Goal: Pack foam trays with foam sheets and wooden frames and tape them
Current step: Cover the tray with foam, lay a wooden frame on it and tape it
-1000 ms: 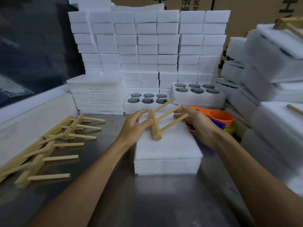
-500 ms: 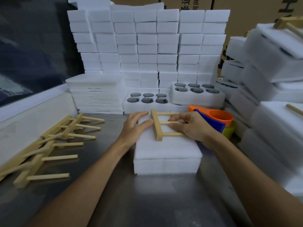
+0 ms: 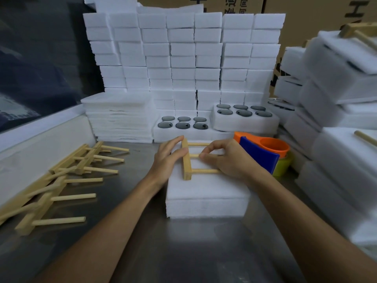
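Two foam trays (image 3: pixel 245 121) at the back of the steel surface (image 3: pixel 142 252) each hold six dark round discs in their wells, before a wall of stacked white foam blocks (image 3: pixel 183 58). Nearer, a wooden frame (image 3: pixel 188 160) lies on the foam sheet (image 3: pixel 206 190) topping the tray in front of me: my left hand (image 3: pixel 168 160) rests straight fingers against its bar; my right hand (image 3: pixel 228 158) pinches the middle dowel. Cardboard boxes (image 3: pixel 306 9) behind bear partly hidden black print, unreadable.
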### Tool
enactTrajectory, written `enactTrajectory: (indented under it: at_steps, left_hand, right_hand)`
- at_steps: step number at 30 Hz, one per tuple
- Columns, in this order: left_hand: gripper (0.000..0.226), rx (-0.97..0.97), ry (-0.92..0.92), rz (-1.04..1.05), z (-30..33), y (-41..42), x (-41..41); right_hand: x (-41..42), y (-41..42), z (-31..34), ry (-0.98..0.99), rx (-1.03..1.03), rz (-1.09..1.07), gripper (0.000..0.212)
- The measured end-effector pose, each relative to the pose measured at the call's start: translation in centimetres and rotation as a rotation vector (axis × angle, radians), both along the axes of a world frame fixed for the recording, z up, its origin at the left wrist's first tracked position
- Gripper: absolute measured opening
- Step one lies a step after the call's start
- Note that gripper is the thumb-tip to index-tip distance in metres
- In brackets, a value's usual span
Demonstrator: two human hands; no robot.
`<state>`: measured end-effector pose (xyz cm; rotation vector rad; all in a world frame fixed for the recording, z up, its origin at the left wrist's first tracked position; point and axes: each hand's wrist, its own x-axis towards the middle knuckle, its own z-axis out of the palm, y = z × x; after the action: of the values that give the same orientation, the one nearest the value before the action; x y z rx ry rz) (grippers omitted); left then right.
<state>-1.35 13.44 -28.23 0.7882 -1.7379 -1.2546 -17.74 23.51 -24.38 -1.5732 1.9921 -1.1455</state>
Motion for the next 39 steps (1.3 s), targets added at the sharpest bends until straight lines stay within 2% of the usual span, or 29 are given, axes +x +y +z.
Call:
enactTrajectory:
  at_steps: [5, 9, 14, 20, 31, 33, 37, 39]
  left_hand:
    - [0.031, -0.014, 0.029, -0.012, 0.0, 0.2, -0.1]
    - [0.045, -0.016, 0.032, -0.016, 0.3, 0.5, 0.0]
    - [0.046, -0.013, 0.036, -0.019, 0.3, 0.5, 0.0]
    - [0.029, -0.019, 0.038, -0.035, 0.3, 0.4, 0.1]
    - [0.034, -0.012, 0.024, -0.053, 0.4, 0.7, 0.3]
    - [0.037, -0.016, 0.012, -0.065, 0.4, 0.6, 0.5]
    - [0.063, -0.024, -0.074, -0.123, 0.4, 0.8, 1.0]
    - [0.068, -0.024, -0.104, -0.128, 0.5, 0.9, 1.2]
  right_hand:
    - [0.2, -0.2, 0.1, 0.116, 0.042, 0.055, 0.019]
    - [0.3, -0.3, 0.2, 0.148, 0.07, 0.09, 0.013]
    - [0.6, -0.2, 0.5, 0.164, 0.105, 0.07, 0.012]
    - [1.0, -0.3, 0.6, 0.173, 0.121, 0.022, 0.012]
    - [1.7, -0.1, 0.8, 0.181, 0.147, 0.012, 0.01]
    - [1.8, -0.1, 0.8, 0.192, 0.135, -0.001, 0.012]
    - [1.9, 0.0, 0.8, 0.195, 0.094, -0.015, 0.018]
    - [1.9, 0.1, 0.8, 0.192, 0.096, -0.011, 0.019]
